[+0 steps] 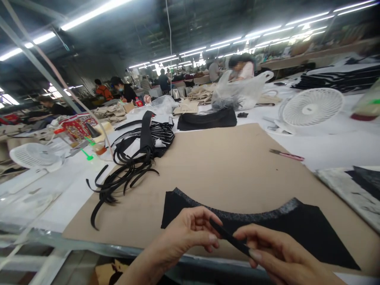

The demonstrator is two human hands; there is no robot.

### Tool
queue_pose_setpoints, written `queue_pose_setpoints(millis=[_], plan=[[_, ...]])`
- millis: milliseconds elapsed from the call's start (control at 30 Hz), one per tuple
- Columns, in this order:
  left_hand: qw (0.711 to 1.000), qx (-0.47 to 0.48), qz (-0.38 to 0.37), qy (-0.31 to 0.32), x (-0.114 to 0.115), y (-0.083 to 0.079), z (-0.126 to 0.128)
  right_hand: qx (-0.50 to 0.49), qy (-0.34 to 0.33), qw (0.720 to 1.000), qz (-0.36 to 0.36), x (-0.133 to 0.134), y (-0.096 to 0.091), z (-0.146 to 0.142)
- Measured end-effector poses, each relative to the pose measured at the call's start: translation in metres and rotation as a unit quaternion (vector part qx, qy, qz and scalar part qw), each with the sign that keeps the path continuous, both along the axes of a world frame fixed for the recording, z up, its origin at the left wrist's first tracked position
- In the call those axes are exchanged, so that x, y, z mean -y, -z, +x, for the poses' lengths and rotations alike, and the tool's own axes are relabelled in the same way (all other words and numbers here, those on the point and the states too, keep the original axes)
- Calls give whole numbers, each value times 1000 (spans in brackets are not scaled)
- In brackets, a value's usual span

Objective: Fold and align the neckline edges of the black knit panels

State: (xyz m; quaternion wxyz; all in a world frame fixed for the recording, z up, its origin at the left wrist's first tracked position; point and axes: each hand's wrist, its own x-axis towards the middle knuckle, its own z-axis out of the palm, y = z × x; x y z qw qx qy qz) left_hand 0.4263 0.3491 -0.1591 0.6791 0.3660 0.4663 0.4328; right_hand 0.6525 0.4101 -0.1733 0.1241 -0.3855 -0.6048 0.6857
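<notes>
My left hand point(190, 233) and my right hand point(276, 253) are at the bottom of the view, both pinching a narrow black strip point(230, 238) that runs between them. Just beyond the hands lies a black curved fabric piece point(297, 229) with a grey edge, flat on a brown cardboard sheet point(225, 166). A pile of loose black strips point(124, 174) lies at the left edge of the cardboard, next to striped black fabric point(160, 134).
A white fan point(311, 107) lies at the right, another white fan point(32, 156) at the left. Pink-handled snips point(286, 155) rest right of the cardboard. Folded black cloth point(208, 118) and a plastic bag point(240, 93) sit behind. Several people work at far tables.
</notes>
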Motion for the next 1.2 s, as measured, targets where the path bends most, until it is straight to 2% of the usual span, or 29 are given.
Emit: queue_pose_setpoints(millis=[100, 233, 367, 467, 533, 567, 667, 700, 733, 800, 867, 900, 1000, 1067, 1200], plan=[[1000, 5, -12, -16, 0, 2, 7, -20, -22, 1000, -6, -1, 2, -8], [994, -49, 0, -95, -1, 7, 9, -21, -41, 999, -20, -1, 1, -7], [978, -145, -5, -148, 3, 12, -17, 39, -50, 997, -32, -4, 5, 16], [957, -252, -11, -140, 9, 21, -41, 62, -38, 997, -12, -6, 10, 33], [926, -360, 10, -111, 13, 28, -46, 64, -48, 997, 12, -7, 12, 37], [902, -419, 31, -100, 15, 30, -45, 64, -54, 996, 23, -6, 13, 38], [812, -560, 142, -82, 19, 29, -24, 57, -72, 995, 49, -6, 15, 33], [794, -576, 182, -62, 19, 26, -13, 54, -79, 994, 54, -6, 15, 31], [791, -572, 214, -25, 19, 22, -2, 50, -87, 993, 59, -6, 15, 30], [821, -520, 224, 74, 17, 15, 21, 41, -101, 992, 69, -6, 14, 28], [860, -460, 168, 145, 13, 9, 38, 40, -107, 990, 82, -8, 13, 29], [872, -443, 133, 160, 11, 8, 44, 43, -110, 989, 93, -8, 11, 30], [875, -455, 75, 149, 6, 7, 49, 64, -114, 982, 136, -11, 8, 38], [865, -478, 72, 136, 4, 7, 45, 81, -111, 978, 159, -12, 7, 43], [855, -493, 62, 151, 1, 2, 37, 105, -105, 976, 160, -15, 9, 48]])
